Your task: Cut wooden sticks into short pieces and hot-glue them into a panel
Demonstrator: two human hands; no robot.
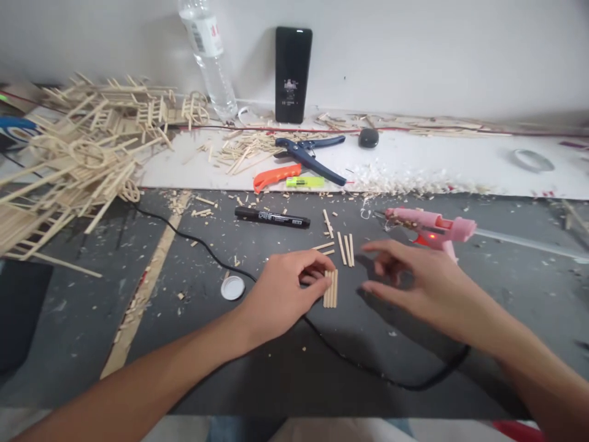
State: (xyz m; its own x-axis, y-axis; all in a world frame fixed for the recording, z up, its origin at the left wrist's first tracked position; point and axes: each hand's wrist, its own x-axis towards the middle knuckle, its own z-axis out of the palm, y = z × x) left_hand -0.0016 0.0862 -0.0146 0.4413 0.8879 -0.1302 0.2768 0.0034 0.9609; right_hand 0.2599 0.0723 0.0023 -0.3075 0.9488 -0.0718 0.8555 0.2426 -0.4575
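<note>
Between thumb and fingers, my left hand (289, 285) grips the left edge of a small panel of short wooden sticks (331, 294) lined up side by side. To the right of it, my right hand (414, 276) hovers with thumb and fingers apart and nothing between them. Just beyond the panel lie several loose short sticks (346, 248). The pink glue gun (427, 226) rests behind my right hand, a small orange light showing on its body and a clear glue stick coming out of its back.
A black marker (272, 217), white cap (232, 287), orange cutter (276, 178), yellow-green tube (304, 182) and blue cutting pliers (313, 158) lie around. A phone (292, 73) and bottle (211, 61) stand behind. Wooden stick structures (92, 147) fill the left. A black cable (345, 359) crosses the table.
</note>
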